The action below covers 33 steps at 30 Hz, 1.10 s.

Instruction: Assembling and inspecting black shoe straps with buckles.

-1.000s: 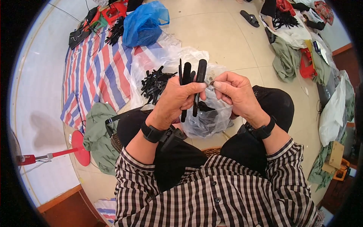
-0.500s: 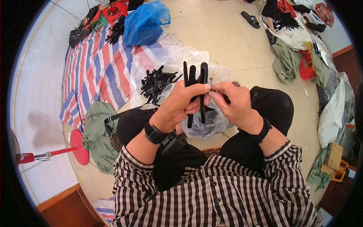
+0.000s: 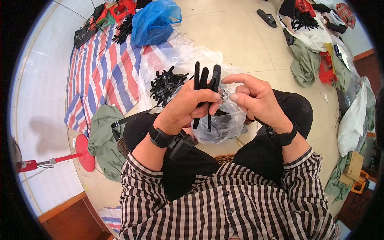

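Several slim black fuzzy strips stick up and down out of my left hand, whose fingers are closed round their middles. At that hand's thumb tip is a small shiny ring-like metal piece, too small to make out fully. Just right of it, my right hand has thumb and forefinger spread apart, with nothing seen between them. A clear plastic bag with dark pieces in it lies beneath my hands. Left of them, a heap of small black pieces rests on a plastic sheet.
A striped cloth covers the floor at left, with a blue plastic bag at its far end. Nearby stand a green cloth and a red round base. A slipper and another person's leg are at far right.
My right thumb and forefinger have parted and drawn off to the right from the left thumb, showing the metal piece. The strips in my left hand have tilted slightly.
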{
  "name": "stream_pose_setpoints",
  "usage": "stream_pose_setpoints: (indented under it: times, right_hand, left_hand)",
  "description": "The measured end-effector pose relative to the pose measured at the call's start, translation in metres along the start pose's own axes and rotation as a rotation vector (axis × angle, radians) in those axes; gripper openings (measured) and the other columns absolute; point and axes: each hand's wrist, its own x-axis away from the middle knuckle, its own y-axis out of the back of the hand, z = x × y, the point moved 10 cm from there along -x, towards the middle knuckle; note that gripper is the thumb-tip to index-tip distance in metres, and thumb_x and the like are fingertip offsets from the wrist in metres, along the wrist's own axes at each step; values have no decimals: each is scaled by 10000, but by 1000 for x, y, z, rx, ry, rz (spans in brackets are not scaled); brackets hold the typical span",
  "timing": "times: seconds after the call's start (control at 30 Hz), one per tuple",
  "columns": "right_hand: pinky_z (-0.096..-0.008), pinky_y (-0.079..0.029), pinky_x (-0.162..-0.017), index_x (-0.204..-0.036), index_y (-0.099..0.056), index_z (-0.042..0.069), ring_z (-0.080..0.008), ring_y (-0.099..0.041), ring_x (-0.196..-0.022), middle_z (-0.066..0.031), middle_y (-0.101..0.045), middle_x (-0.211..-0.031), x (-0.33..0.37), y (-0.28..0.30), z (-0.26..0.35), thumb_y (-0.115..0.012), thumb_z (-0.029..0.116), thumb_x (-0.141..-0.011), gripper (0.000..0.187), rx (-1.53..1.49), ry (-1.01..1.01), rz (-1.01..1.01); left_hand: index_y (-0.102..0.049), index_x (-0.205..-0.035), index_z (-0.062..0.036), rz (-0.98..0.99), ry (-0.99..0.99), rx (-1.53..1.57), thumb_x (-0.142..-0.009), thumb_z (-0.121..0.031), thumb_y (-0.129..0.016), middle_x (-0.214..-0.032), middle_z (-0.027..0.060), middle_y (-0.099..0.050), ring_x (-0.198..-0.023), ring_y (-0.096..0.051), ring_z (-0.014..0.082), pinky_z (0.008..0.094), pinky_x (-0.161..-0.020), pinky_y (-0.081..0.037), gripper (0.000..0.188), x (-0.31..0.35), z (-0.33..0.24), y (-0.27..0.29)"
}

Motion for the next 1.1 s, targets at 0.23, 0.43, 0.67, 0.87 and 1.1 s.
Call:
stream_pose_setpoints:
  times: [0.23, 0.43, 0.67, 0.87, 1.1]
  right_hand:
    - [-188, -308, -480, -1104, -567, 53, -18, -355, -503, 75, -394, -531, 2, -8, 2, -582, 68, -828, 277, 49, 34, 77]
    - [-209, -306, -474, -1041, -574, 47, -38, -368, -494, 29, -406, -513, 0, 1, 6, -600, 69, -804, 239, 226, 132, -75]
    - [-219, -317, -472, -1066, -569, 62, -50, -384, -496, 8, -431, -527, -2, -3, 7, -600, 66, -799, 269, 227, 130, -3]
    - [-212, -359, -501, -1057, -562, 63, -52, -434, -511, -3, -457, -545, 0, -6, 7, -593, 58, -804, 256, 283, 76, 79]
    - [-187, -311, -468, -1007, -537, 21, -32, -405, -502, 30, -478, -569, 0, 20, 3, -536, 109, -864, 168, -52, 40, -120]
  left_hand:
    - [-573, -764, -11, 21, 32, -45, -774, -78, -570, -581, 72, -552, -357, -344, 36, 181, -326, -222, 68, 1, 4, -2]
    - [-584, -824, -36, -20, 3, 15, -794, -89, -579, -607, 50, -559, -371, -352, 27, 173, -329, -215, 61, -3, 6, 0]
    - [-576, -767, -19, -25, -1, 21, -783, -96, -587, -601, 61, -567, -371, -349, 31, 181, -337, -227, 79, -1, 4, 2]
    - [-572, -759, -20, -1, 62, -26, -789, -126, -591, -597, 60, -564, -365, -340, 32, 187, -334, -221, 111, 1, 8, 0]
    - [-573, -941, 27, 31, -3, -85, -807, -108, -538, -683, 81, -591, -408, -380, 42, 179, -352, -237, 193, 3, -2, -10]
